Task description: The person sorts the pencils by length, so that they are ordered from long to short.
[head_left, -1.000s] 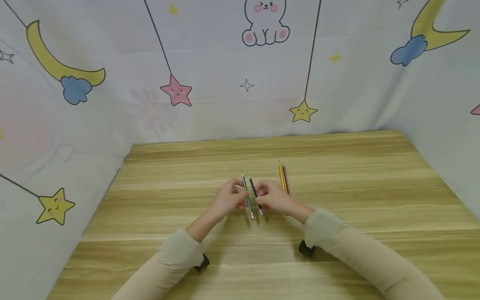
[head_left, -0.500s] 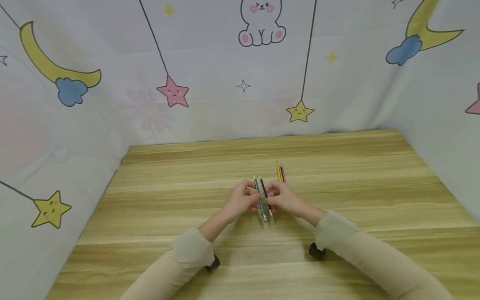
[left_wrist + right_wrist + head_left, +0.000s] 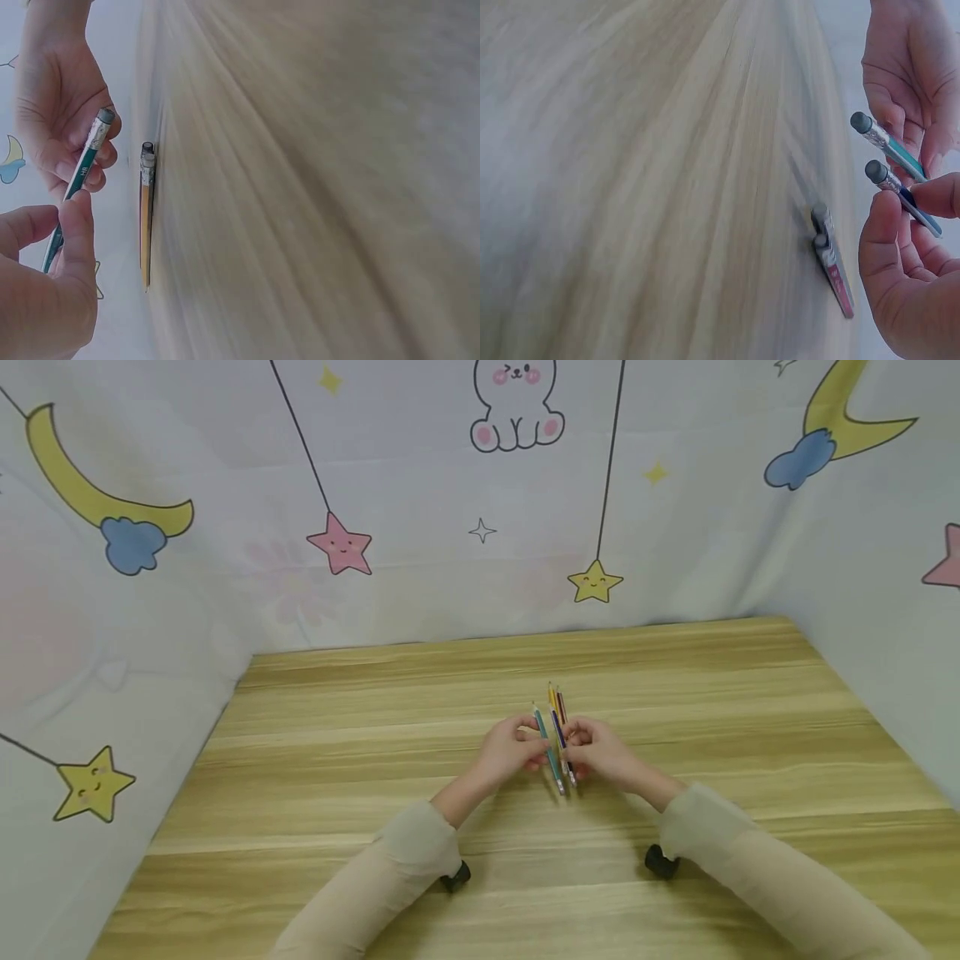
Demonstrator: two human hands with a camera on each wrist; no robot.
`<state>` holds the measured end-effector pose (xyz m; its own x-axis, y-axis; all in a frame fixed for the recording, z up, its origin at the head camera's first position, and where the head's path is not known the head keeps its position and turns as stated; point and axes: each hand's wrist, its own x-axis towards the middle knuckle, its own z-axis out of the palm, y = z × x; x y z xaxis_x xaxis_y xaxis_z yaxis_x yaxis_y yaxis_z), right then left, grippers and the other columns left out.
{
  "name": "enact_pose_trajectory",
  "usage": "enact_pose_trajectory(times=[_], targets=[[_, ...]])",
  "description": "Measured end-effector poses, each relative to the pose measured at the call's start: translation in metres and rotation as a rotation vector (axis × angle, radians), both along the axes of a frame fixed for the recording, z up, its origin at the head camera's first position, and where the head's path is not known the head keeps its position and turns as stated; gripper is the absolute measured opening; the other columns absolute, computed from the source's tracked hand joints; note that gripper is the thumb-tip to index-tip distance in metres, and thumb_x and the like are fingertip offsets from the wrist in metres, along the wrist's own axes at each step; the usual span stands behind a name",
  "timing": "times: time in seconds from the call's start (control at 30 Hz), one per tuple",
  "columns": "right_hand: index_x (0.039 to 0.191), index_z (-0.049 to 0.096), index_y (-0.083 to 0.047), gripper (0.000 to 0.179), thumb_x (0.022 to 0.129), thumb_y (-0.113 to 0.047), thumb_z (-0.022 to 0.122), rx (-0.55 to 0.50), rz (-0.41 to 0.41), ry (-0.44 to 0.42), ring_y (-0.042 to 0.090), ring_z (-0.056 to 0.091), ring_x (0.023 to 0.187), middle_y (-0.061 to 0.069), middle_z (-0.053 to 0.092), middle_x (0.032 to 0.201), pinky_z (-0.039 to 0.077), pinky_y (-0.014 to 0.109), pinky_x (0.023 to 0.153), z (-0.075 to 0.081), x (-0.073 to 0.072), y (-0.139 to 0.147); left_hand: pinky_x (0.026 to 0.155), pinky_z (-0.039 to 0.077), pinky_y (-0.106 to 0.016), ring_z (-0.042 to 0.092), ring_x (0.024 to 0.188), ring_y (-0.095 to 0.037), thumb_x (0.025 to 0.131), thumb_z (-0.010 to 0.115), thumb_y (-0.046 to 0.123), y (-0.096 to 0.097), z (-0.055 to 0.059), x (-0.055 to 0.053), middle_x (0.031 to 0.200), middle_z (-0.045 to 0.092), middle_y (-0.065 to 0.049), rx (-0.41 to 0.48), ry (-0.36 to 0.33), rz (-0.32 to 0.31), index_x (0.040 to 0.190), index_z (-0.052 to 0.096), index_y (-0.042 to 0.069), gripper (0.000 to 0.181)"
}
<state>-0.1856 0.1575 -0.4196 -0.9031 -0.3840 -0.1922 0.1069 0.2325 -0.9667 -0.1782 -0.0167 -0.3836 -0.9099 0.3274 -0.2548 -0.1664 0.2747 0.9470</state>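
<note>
In the head view my left hand (image 3: pixel 513 750) pinches a teal pencil (image 3: pixel 550 752) between thumb and fingers, above the table. Close on its right, my right hand (image 3: pixel 603 752) pinches a dark blue pencil (image 3: pixel 558 727), held nearly parallel to the teal one. Both pencils have their eraser ends toward me; the right wrist view shows the grey eraser (image 3: pixel 876 171) of the dark blue one. A yellow pencil (image 3: pixel 552 696) and a dark red pencil (image 3: pixel 562 703) lie side by side on the table just behind, partly hidden by the right hand and the held pencil.
The wood-grain table (image 3: pixel 337 760) spreads around the hands. White cloth (image 3: pixel 420 485) printed with stars, moons and a bear hangs behind it and at both sides. A small black object (image 3: pixel 662 862) sits beneath the right cuff, and a similar black object (image 3: pixel 456 877) by the left cuff.
Both hands have moved to the right with the teal and dark blue pencils, which now stand in front of the yellow and dark red pair. The head view has shifted slightly.
</note>
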Motion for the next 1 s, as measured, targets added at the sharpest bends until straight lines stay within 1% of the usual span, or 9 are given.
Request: enact_pose_trajectory(times=[0.1,0.17,0.23,0.3,0.37,0.5,0.67,0.83,1.0], targets=[[0.103,0.043,0.009,0.025,0.082,0.000,0.051,0.006,-0.021,0.001,0.007,0.048,0.054,0.001,0.050,0.072,0.045,0.020,0.048,0.001,0.000,0.007,0.064,0.053,-0.032,0.064,0.080,-0.034,0.082,0.060,0.006,0.007,-0.012,-0.010,0.090,0.065,-0.022,0.032,-0.025,0.015,0.108,0.049,-0.002,0.029],[0.104,0.042,0.010,0.026,0.082,0.001,0.051,0.007,-0.034,-0.002,0.007,0.048,0.054,0.001,0.051,0.072,0.045,0.020,0.048,0.001,0.000,0.012,0.062,0.053,-0.029,0.065,0.074,-0.028,0.081,0.061,0.007,0.012,-0.019,-0.016,0.087,0.065,-0.019,0.046,-0.041,0.025,0.106,0.050,0.000,0.028],[0.106,0.042,0.011,0.028,0.082,0.001,0.051,0.008,-0.051,-0.003,0.007,0.048,0.054,0.001,0.050,0.072,0.045,0.020,0.049,0.002,0.000,0.016,0.060,0.053,-0.028,0.065,0.068,-0.021,0.081,0.061,0.007,0.017,-0.023,-0.020,0.083,0.066,-0.016,0.044,-0.041,0.035,0.104,0.051,0.002,0.026],[0.107,0.041,0.012,0.030,0.082,0.002,0.051,0.005,-0.064,-0.001,0.007,0.048,0.053,0.002,0.050,0.073,0.045,0.021,0.049,0.002,-0.001,0.019,0.060,0.053,-0.028,0.063,0.065,-0.016,0.080,0.062,0.007,0.022,-0.025,-0.024,0.080,0.066,-0.013,0.033,-0.036,0.042,0.102,0.052,0.003,0.025],[0.109,0.040,0.013,0.031,0.082,0.002,0.050,0.011,-0.076,0.009,0.007,0.049,0.053,0.002,0.050,0.073,0.046,0.021,0.049,0.003,-0.001,0.023,0.060,0.053,-0.027,0.063,0.062,-0.014,0.080,0.063,0.008,0.026,-0.026,-0.027,0.078,0.065,-0.011,0.015,-0.025,0.043,0.101,0.052,0.004,0.024],[0.110,0.039,0.014,0.032,0.083,0.002,0.050,0.026,-0.101,0.021,0.006,0.049,0.054,0.001,0.051,0.073,0.046,0.022,0.050,0.004,-0.001,0.030,0.057,0.052,-0.025,0.061,0.059,-0.012,0.080,0.064,0.010,0.033,-0.028,-0.033,0.075,0.065,-0.011,0.000,-0.005,0.044,0.098,0.052,0.004,0.023],[0.110,0.038,0.013,0.033,0.082,0.002,0.051,0.031,-0.127,0.014,0.006,0.049,0.055,0.000,0.051,0.072,0.047,0.022,0.051,0.004,-0.002,0.035,0.055,0.051,-0.024,0.060,0.057,-0.012,0.079,0.065,0.011,0.039,-0.032,-0.040,0.071,0.063,-0.008,-0.029,0.026,0.051,0.095,0.053,0.005,0.021],[0.110,0.039,0.013,0.032,0.083,0.001,0.051,0.041,-0.133,0.009,0.006,0.049,0.054,-0.001,0.051,0.071,0.047,0.022,0.051,0.002,-0.002,0.039,0.049,0.048,-0.020,0.056,0.052,-0.009,0.079,0.064,0.009,0.047,-0.033,-0.043,0.065,0.060,-0.004,-0.052,0.058,0.055,0.092,0.053,0.004,0.018],[0.110,0.039,0.013,0.032,0.083,0.001,0.051,0.037,-0.150,0.005,0.006,0.049,0.053,0.000,0.052,0.071,0.047,0.022,0.050,-0.001,-0.003,0.041,0.045,0.044,-0.016,0.052,0.048,-0.006,0.077,0.064,0.009,0.054,-0.033,-0.043,0.062,0.058,-0.001,-0.126,0.103,0.065,0.092,0.054,0.004,0.019]])
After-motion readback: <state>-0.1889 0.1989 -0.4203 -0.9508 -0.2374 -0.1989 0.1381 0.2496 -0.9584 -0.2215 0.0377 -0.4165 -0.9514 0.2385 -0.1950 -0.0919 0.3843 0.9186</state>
